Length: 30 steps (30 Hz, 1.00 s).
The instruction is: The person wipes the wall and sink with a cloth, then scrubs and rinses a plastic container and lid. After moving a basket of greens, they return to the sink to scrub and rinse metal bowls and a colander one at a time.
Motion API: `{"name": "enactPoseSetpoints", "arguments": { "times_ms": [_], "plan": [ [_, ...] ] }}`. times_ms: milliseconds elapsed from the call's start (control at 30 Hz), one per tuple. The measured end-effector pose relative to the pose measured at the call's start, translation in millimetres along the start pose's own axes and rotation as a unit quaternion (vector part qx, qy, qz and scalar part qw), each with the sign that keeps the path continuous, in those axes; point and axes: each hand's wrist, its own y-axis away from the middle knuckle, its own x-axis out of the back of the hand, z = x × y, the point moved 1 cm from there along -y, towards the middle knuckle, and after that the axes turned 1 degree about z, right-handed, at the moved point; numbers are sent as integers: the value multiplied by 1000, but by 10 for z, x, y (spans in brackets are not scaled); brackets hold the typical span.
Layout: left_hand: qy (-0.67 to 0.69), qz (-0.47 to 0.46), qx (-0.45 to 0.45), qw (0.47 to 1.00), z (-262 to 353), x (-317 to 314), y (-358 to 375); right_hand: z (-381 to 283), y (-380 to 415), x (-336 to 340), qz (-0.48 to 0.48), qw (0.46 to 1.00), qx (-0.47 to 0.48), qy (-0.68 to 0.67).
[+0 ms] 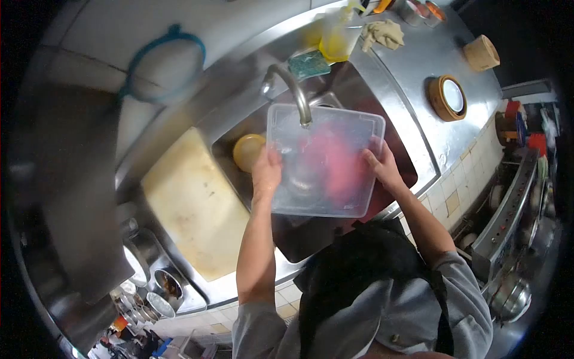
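Translucent plastic is filling the middle of my view: a rectangular container with rounded corners [323, 164], possibly a lid, is hanging over the dark-looking stainless-steel sink basin [293, 242], its far part lying beneath the curved metal faucet [294, 87]. I am gripping it from both sides: the bare left hand [267, 170] is clamping the left edge, and the bare right hand [382, 166] is pinching the right edge, thumb on the near face. For good handling, I am judging that both grips should be pressing evenly, since smooth plastic may be slipping when wet, and that any tilting should be coming from both wrists together, with the rim staying clear of the spout. I cannot tell whether water is running. Through the plastic, a blurred red-pink shape [339, 170] is showing. Close by the left hand, a round yellow bowl-like vessel [247, 154] is sitting in the basin. Farther left, an off-white rectangular cutting board [194, 203] is lying beside it; beyond the faucet, a green scouring pad [309, 64] is resting near a clear pump bottle of yellow liquid [335, 46].
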Motion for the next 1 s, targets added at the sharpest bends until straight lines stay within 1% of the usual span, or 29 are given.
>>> {"name": "enactPoseSetpoints", "arguments": {
  "times_ms": [33, 100, 133, 167, 200, 233, 267, 300, 333, 367, 433, 467, 533, 567, 600, 633, 667, 733, 767, 800, 833, 867, 933, 967, 1000],
  "plan": [
    [-22, 10, -3, 1000, -62, 93, 17, -5, -84, -71, -6, 1000, 0, -4],
    [-43, 25, -4, 999, -300, 195, -35, -64, -276, -191, 29, 989, 125, 75],
    [-71, 13, 1, 997, -573, 171, -124, -83, -391, -254, 24, 989, 125, 73],
    [-99, 0, 7, 995, -737, 170, -152, -102, -516, -334, 4, 983, 155, 100],
    [-98, 2, 9, 995, -753, 179, -122, -125, -623, -423, -15, 974, 186, 127],
    [-43, -13, 24, 999, -743, 154, -67, -148, -657, -519, -33, 964, 216, 154],
    [14, -29, 37, 999, -702, 116, -9, -458, -540, -739, -48, 971, 206, 112],
    [16, -29, 37, 999, -511, 131, 99, -528, -555, -903, -118, 975, 162, 98],
    [103, -47, 88, 990, -210, 189, 267, -568, -575, -1044, -187, 972, 116, 83],
    [189, -65, 140, 970, -55, 197, 377, -592, -594, -1190, -188, 972, 115, 83],
    [206, -51, 138, 967, -85, 144, 427, -652, -602, -1506, -234, 968, 91, 13],
    [224, -57, 139, 963, -102, 121, 434, -719, -594, -1609, -235, 968, 91, 13],
    [242, -63, 141, 958, -99, 90, 442, -1050, -530, -1729, -264, 960, -53, -71],
    [225, -75, 113, 965, -58, 71, 425, -1154, -520, -1770, -264, 960, -54, -70],
    [208, -87, 85, 971, -12, 59, 403, -1239, -515, -1807, -299, 953, -50, -15],
    [209, -89, 85, 970, 35, 65, 369, -1271, -510, -1818, -332, 941, -47, 41],
    [207, -104, 86, 969, 88, 86, 332, -1253, -493, -1806, -332, 941, -48, 43],
    [205, -120, 84, 968, 121, 102, 294, -1188, -470, -1783, -310, 940, 96, 110],
    [240, -120, 80, 960, 123, 104, 286, -1043, -502, -1771, -309, 940, 96, 110],
    [275, -121, 77, 951, 125, 99, 277, -849, -549, -1751, -269, 925, 218, 157],
    [274, -123, 78, 951, 121, 84, 287, -798, -539, -1724, -224, 893, 334, 201],
    [291, -139, 62, 945, 122, 66, 291, -724, -517, -1702, -222, 894, 333, 201],
    [308, -154, 45, 938, 77, 45, 269, -687, -368, -1689, -241, 848, 365, 298],
    [321, -159, 47, 933, 7, 30, 234, -672, -304, -1660, -240, 849, 364, 298],
    [333, -163, 49, 927, 36, 43, 235, -673, -228, -1623, -285, 838, 372, 280]
  ]
}}
